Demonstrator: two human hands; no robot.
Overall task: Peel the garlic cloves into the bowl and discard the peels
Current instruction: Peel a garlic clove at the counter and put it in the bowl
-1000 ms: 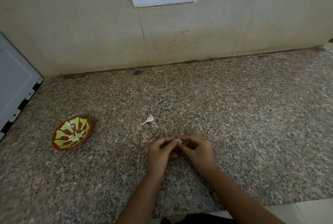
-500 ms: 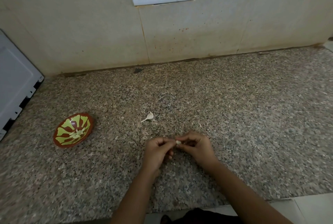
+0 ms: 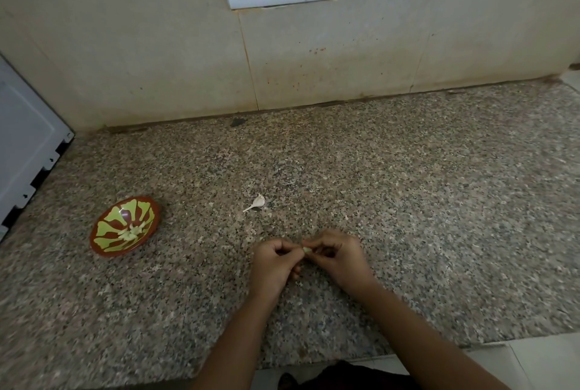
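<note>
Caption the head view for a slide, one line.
Both hands, left hand and right hand, pinch a garlic clove over the granite counter, bowl of peeled cloves at left.

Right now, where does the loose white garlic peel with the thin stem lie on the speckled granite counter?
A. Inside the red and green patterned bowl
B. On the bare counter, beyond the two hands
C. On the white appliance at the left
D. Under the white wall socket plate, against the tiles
B: the white garlic peel lies on the bare granite counter, beyond the left hand and right hand, apart from the red and green bowl.
</note>
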